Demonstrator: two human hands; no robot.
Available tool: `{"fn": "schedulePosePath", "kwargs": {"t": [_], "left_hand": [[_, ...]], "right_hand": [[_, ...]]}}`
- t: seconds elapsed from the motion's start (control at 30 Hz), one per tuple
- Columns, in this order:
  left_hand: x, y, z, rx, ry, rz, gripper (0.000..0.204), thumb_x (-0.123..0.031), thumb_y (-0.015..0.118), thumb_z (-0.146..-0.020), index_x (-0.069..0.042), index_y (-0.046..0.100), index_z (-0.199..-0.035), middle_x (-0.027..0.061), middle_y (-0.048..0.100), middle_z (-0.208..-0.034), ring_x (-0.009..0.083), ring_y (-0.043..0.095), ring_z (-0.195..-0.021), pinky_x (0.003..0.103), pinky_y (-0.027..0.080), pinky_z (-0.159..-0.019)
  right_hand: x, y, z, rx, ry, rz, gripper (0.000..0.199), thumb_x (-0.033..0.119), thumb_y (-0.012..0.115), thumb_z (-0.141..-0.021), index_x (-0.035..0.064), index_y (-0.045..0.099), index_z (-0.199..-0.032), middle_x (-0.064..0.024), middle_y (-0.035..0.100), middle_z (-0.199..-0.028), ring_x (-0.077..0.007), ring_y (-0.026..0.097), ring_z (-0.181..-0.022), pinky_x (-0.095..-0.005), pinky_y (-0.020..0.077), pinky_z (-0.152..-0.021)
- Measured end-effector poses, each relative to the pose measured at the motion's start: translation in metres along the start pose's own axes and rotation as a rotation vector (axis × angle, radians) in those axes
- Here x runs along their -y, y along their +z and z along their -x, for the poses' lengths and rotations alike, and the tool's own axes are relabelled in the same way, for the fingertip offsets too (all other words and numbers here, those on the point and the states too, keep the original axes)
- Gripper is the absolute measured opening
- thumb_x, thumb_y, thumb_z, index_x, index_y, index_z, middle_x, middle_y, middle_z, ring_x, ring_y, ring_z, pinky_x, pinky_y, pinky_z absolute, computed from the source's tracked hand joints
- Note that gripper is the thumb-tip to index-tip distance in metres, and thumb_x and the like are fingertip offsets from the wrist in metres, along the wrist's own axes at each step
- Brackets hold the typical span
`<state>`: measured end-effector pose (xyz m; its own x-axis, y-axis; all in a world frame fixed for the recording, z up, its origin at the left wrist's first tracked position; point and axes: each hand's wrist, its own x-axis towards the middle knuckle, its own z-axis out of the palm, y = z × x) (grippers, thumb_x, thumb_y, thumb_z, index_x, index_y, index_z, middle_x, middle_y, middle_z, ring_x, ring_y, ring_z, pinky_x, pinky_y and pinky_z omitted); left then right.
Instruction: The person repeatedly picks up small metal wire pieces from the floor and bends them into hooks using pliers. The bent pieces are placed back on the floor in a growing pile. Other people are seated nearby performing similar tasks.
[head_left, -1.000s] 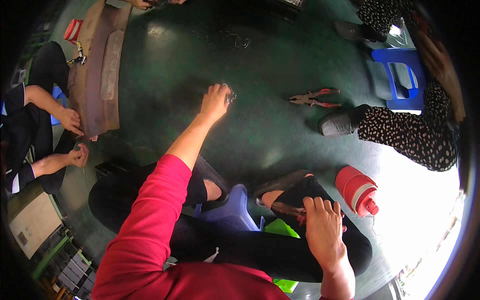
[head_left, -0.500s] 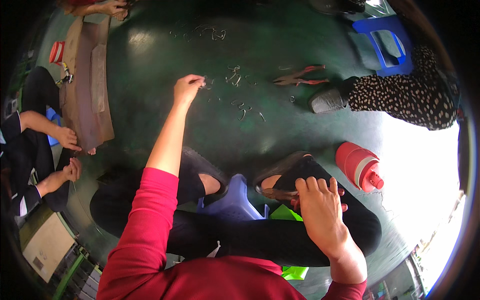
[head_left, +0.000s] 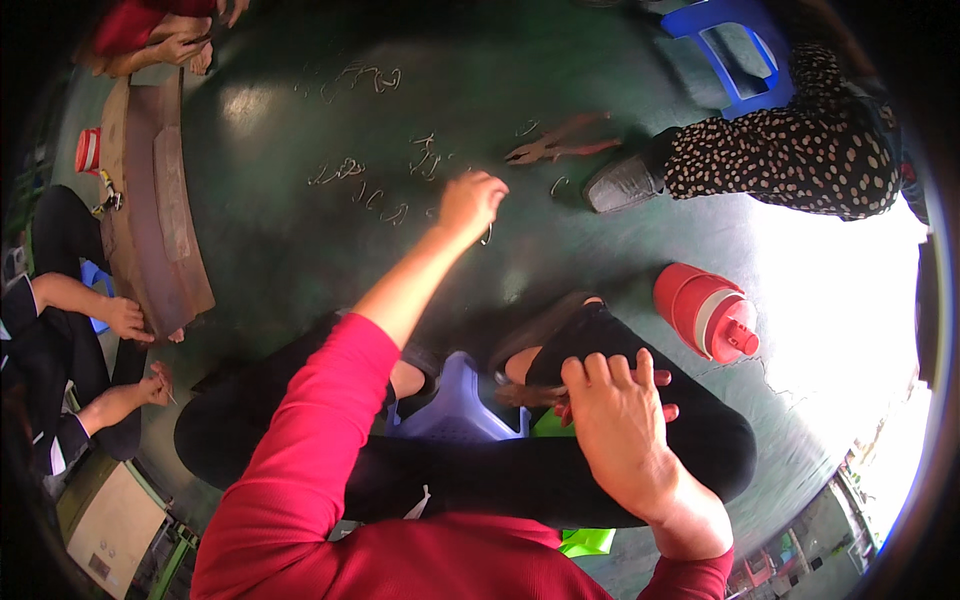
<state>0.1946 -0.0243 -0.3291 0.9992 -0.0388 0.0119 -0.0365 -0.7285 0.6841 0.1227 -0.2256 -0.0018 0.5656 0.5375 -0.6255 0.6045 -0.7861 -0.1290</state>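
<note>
My left hand (head_left: 468,208) is low over the green floor, its fingers curled together. Beside its fingertips shows a thin, curved piece of silver wire (head_left: 487,236); whether the hand grips it is hidden. Small bent wire hooks lie in loose groups to its left, one bunch (head_left: 340,172) farther out and another (head_left: 425,158) just beyond the hand. Over my right thigh, my right hand (head_left: 622,425) is closed around red-handled pliers (head_left: 664,378), jaws toward the left. A second pair of pliers (head_left: 560,143) lies on the floor, handles to the right.
A red jug (head_left: 690,305) stands right of my knee. Someone's shoe (head_left: 622,185) and dotted trouser leg are near the floor pliers, below a blue stool (head_left: 745,60). At left, co-workers' hands are around a long wooden board (head_left: 150,200). A purple stool (head_left: 458,405) is between my legs.
My left hand has moved right and nearer, away from a bunch of hooks now visible on the floor. My right hand keeps its hold on the pliers. The whole view has shifted slightly.
</note>
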Motion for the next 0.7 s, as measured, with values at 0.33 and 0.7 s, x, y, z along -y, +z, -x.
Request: {"fn": "schedulePosePath", "kwargs": {"t": [0.33, 0.7], "left_hand": [[-0.054, 0.089, -0.051, 0.020, -0.070, -0.224, 0.014, -0.022, 0.067, -0.085, -0.008, 0.063, -0.089, 0.0090, 0.061, -0.091, 0.0283, 0.060, -0.095, 0.043, 0.049, -0.077], [-0.077, -0.058, -0.023, 0.311, -0.586, 1.480, 0.015, -0.019, 0.062, -0.095, -0.005, 0.062, -0.099, 0.0016, 0.062, -0.093, 0.0072, 0.054, -0.075, 0.021, 0.043, -0.060]], "right_hand": [[0.003, -0.005, 0.003, 0.016, 0.046, 0.022, 0.030, 0.013, 0.064, -0.078, 0.0053, 0.054, -0.105, -0.0092, 0.056, -0.094, -0.0274, 0.058, -0.093, -0.0554, 0.0371, -0.101], [-0.008, -0.011, 0.008, -0.080, 0.089, -0.074, 0.032, 0.004, 0.068, -0.070, 0.0064, 0.054, -0.099, -0.0094, 0.059, -0.093, -0.0297, 0.061, -0.094, -0.0490, 0.0435, -0.090]]}}
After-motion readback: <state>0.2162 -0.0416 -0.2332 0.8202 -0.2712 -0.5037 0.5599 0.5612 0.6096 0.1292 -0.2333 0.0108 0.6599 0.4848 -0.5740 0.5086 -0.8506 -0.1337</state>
